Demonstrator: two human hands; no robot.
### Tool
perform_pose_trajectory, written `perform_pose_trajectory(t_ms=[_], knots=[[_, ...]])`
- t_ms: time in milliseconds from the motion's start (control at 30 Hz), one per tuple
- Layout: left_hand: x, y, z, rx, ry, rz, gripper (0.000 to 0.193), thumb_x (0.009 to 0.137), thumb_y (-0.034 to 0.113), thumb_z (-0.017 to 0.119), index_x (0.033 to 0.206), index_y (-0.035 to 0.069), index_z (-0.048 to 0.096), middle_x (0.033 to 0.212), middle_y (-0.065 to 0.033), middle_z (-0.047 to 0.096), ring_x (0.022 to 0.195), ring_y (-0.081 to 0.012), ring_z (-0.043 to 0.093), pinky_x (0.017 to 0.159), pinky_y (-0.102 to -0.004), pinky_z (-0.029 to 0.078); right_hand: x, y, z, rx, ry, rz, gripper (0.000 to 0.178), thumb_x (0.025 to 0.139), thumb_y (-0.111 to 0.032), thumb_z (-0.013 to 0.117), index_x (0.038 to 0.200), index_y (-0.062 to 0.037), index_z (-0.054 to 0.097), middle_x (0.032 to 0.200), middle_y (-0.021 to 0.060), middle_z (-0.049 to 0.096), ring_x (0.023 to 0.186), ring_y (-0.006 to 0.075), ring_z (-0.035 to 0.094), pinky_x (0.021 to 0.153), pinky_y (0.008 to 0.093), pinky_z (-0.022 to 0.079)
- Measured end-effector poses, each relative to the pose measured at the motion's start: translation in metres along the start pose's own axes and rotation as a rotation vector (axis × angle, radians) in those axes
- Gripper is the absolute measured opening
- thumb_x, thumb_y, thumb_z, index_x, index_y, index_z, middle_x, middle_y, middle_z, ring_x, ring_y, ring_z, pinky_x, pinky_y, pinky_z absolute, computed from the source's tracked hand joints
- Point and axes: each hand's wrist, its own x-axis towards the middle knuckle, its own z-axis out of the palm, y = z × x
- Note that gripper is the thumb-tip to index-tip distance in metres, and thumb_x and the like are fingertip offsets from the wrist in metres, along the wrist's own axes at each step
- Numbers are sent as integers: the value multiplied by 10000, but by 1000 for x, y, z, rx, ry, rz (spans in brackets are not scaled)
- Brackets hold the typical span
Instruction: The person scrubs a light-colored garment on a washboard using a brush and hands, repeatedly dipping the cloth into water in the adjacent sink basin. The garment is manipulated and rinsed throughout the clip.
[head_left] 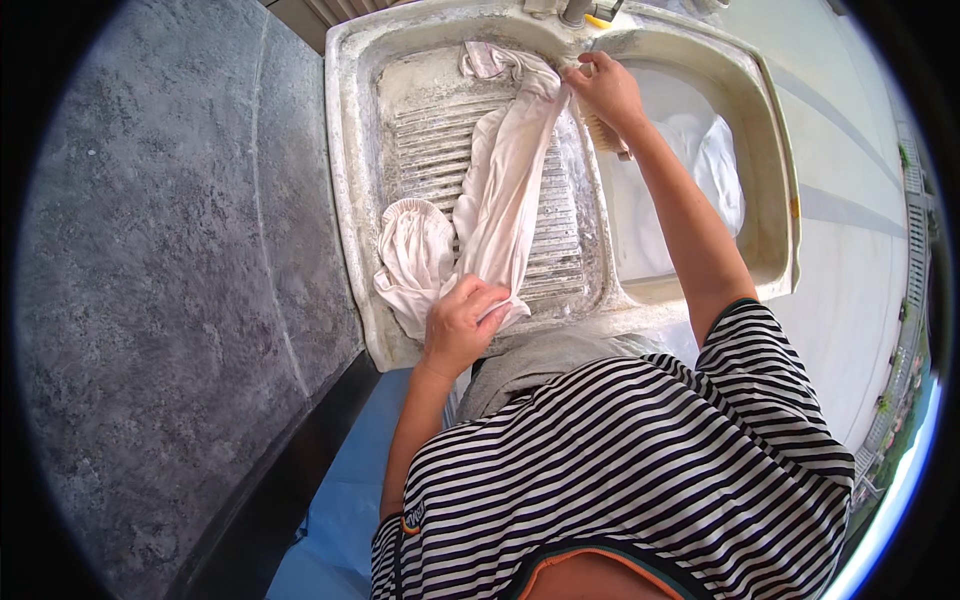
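Note:
A wet, pale pink garment [505, 190] lies stretched lengthwise over the ribbed washboard [440, 150] of a stone laundry sink. Its bunched part, with a gathered edge, rests at the near left; the exact kind of garment does not show. My left hand [462, 318] is closed on the cloth at its near end. At the far end, my right hand [603, 88] pinches the garment's edge by the divider. Beneath my right wrist sits a scrub brush [604, 135], partly hidden by the hand and forearm.
Right of the divider, a basin [765, 215] holds cloudy water and a white cloth [715, 165]. A tap [575, 12] stands at the back, with a small yellow thing [598, 21] beside it. A dark grey surface [160, 250] borders the sink's left side.

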Motion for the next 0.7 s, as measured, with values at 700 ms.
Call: perform_pose_trajectory(t_ms=[700], knots=[[-9,-19,36,162,-178,55,132,805,226,769,927,173,763,822,-24,633,744,-265,658,661,-395,525,-156,-56,73,-130,-227,-897,623,899,-590,634,1250,-82,553,957,134,567,865,293,629,778,407,548]])
